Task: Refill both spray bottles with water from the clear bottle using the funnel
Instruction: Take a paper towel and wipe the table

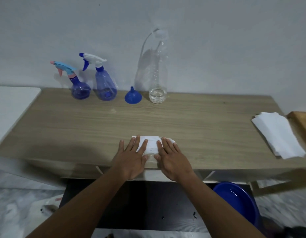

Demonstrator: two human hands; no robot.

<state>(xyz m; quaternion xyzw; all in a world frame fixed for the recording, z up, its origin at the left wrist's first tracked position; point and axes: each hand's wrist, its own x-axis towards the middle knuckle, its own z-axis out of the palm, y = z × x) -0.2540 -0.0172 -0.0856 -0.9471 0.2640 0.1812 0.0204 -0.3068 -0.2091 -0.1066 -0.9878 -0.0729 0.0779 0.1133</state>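
Note:
Along the wall at the back of the wooden table (pixel 191 117) stand two blue spray bottles: a round one with a pink and light-blue trigger (pixel 79 88) and a taller one with a white and blue trigger (pixel 105 86). A blue funnel (pixel 133 96) lies mouth down to their right. The tall clear bottle (pixel 158 78) stands beside it with a little water at the bottom. Near the front edge, my left hand (pixel 133 157) and my right hand (pixel 172 157) press flat, fingers straight, on a folded white paper towel (pixel 151 145).
A stack of white paper towels (pixel 277 134) lies at the table's right end, beside a wooden board (pixel 301 121). A white surface (pixel 9 107) adjoins the table on the left. A blue basin (pixel 238 201) sits on the floor under the right side.

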